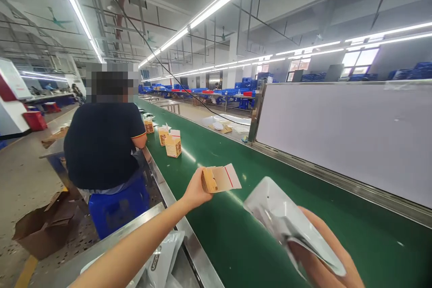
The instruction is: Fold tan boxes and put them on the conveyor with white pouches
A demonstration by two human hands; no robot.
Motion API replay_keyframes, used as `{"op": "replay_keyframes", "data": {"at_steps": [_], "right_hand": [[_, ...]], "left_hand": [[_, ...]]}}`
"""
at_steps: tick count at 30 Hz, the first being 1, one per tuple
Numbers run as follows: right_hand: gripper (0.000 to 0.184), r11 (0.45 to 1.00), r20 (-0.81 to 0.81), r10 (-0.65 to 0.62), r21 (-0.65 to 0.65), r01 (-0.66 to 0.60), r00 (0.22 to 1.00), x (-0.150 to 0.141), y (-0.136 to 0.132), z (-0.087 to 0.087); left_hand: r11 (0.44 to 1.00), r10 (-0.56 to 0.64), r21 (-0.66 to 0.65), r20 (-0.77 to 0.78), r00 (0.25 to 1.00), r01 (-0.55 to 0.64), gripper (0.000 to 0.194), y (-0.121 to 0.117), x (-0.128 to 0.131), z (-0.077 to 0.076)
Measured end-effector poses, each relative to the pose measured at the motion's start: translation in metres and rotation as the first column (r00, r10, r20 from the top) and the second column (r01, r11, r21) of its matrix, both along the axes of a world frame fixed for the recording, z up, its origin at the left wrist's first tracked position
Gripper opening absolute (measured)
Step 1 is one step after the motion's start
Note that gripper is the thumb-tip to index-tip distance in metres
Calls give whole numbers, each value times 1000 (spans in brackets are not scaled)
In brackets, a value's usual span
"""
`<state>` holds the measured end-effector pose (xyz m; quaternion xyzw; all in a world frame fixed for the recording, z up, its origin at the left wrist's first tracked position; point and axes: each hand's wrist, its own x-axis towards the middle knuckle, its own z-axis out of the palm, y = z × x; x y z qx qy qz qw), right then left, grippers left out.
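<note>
My left hand (196,189) is closed around a small yellow-brown carton (211,181) over the green conveyor belt (216,229). The carton lies tilted on its side, and its pale flap with a red strip sticks out to the right. At the lower right, my right hand (320,243) grips a silvery-white plastic pouch (270,209), fingers wrapped around its far and near sides. The pouch's contents cannot be seen. Farther up the belt stands an open carton (173,146) of the same kind, with another carton (163,135) just behind it.
A person in a dark shirt (104,144) sits on a blue stool (118,211) to the left. White pouches (162,261) lie on the metal side table below my left arm. A pale panel (344,135) borders the belt's right side. A cardboard box (47,229) sits on the floor.
</note>
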<state>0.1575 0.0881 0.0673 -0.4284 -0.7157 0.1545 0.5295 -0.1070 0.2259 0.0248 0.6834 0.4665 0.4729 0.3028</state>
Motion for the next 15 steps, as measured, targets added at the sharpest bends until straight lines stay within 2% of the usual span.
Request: {"op": "replay_keyframes", "data": {"at_steps": [2, 4, 6, 8, 9, 11, 13, 15], "right_hand": [[31, 988, 1, 99, 122, -98, 995, -14, -2, 20], [36, 977, 69, 112, 175, -122, 991, -22, -3, 22], [43, 979, 198, 55, 181, -92, 979, -23, -5, 15], [51, 975, 350, -39, 219, -41, 936, -21, -9, 7], [54, 959, 422, -90, 282, -37, 902, -20, -11, 3], [56, 889, 525, -193, 451, -79, 829, -20, -12, -3], [47, 816, 553, -263, 565, -124, 791, -22, -10, -11], [37, 802, 547, -269, 583, -130, 793, -24, -6, -25]], "left_hand": [[999, -9, 38, -29, 1000, 10, 68, -32, 11, 5], [997, 2, 72, -44, 999, 1, 71, -60, 18, 10], [989, 34, 144, -63, 997, -25, 71, -82, 21, 16], [961, 74, 275, -111, 991, -41, 67, -100, 24, 22], [937, 90, 346, -151, 984, -33, 63, -108, 26, 24], [891, 117, 454, -261, 958, 14, 57, -120, 33, 24], [871, 136, 486, -379, 915, 72, 61, -129, 44, 17], [881, 136, 463, -440, 888, 95, 69, -131, 56, 6]]}}
